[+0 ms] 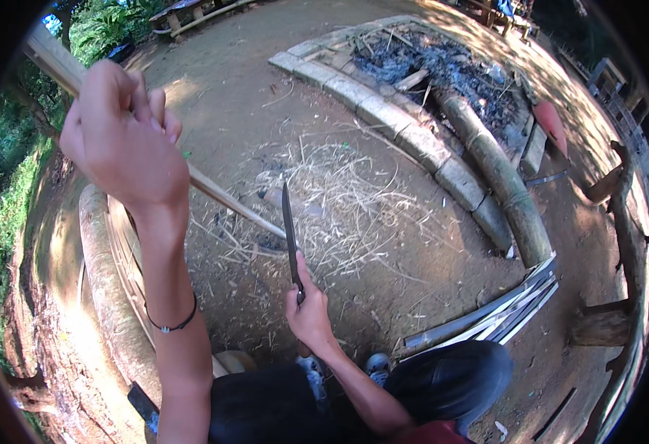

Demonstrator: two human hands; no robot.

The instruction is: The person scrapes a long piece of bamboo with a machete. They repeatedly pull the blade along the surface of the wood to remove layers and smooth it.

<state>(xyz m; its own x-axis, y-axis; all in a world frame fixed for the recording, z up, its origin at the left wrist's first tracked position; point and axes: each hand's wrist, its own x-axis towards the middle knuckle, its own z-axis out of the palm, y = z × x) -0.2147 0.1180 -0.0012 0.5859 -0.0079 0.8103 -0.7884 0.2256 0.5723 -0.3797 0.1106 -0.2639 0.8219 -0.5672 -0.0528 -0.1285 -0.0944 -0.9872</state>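
My left hand (128, 140), raised at the upper left, is closed around a long pale strip of wood or bamboo (228, 200). The strip slants down to the right, and its lower end meets or passes close by the knife blade; I cannot tell if they touch. In front of my knees, my right hand (311, 314) grips a long dark-bladed knife (289, 222) by its handle. The blade points up and away from me. Below both lies a scatter of thin pale shavings (361, 200) on the dirt.
A stone-edged fire pit (383, 111) with ash lies at the far right, and a thick bamboo pole (494, 170) leans out of it. Split strips (494, 303) lie beside my right knee. A log (109, 281) rests at my left. A red pointed object (551, 124) stands past the pit.
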